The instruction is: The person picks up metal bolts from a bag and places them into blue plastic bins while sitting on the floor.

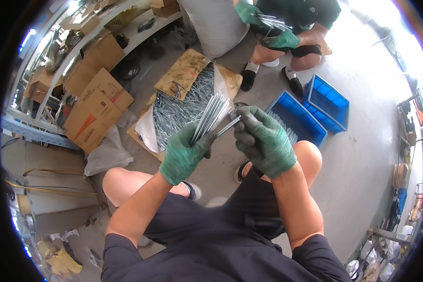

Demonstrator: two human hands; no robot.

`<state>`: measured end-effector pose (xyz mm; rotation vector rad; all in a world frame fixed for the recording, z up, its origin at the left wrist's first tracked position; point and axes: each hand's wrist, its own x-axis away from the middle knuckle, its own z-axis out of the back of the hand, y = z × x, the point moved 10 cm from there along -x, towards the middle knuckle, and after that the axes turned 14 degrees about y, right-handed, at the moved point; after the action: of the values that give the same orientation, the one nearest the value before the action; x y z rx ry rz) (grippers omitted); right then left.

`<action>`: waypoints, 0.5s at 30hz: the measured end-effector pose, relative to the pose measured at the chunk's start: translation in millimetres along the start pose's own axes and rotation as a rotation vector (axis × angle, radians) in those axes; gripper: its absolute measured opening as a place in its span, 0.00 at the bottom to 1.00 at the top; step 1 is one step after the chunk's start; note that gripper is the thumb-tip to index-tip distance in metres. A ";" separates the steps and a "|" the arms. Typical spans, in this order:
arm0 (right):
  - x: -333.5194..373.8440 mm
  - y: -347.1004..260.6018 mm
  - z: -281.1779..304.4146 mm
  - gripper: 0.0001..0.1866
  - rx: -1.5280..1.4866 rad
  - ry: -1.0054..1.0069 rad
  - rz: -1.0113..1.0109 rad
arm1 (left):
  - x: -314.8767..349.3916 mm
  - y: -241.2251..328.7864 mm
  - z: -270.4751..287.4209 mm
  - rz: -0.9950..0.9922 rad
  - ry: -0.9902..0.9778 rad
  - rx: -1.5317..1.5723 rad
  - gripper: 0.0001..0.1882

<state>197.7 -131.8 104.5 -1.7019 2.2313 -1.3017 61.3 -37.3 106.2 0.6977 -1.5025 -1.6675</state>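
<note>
My left hand (182, 152), in a green glove with dark fingers, is closed around a bundle of thin metal rods (211, 113) that fan upward from the grip. One metal rod (228, 127) slants out of the bundle toward the right. Its far end is pinched by the fingertips of my gloved right hand (267, 143). Whether that end carries a small fitting is too small to tell. Beyond my left hand lies an opened carton (181, 75) with a white liner, heaped with loose metal rods (171, 117).
Two blue crates (315, 126) stand at the right; the nearer one contains rods partly hidden by my right hand. Across from me a seated person (293, 19) in green gloves holds more rods. Cardboard boxes (96, 105), plastic bags (109, 152) and shelving are at the left.
</note>
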 end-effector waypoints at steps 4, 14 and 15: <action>12.4 6.5 2.1 0.14 -0.033 -0.043 0.007 | 13.3 0.1 -1.8 -0.057 0.023 -0.023 0.13; 32.4 -8.1 -22.8 0.15 0.081 -0.163 0.000 | 21.5 57.6 22.3 -0.228 0.057 -0.352 0.08; 33.8 -14.6 -27.4 0.15 0.085 -0.165 0.012 | 20.2 75.4 21.2 -0.292 0.049 -0.375 0.08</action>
<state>182.0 -144.0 145.8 -1.6966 2.0619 -1.1889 46.6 -42.7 185.6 0.7687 -1.0455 -2.0637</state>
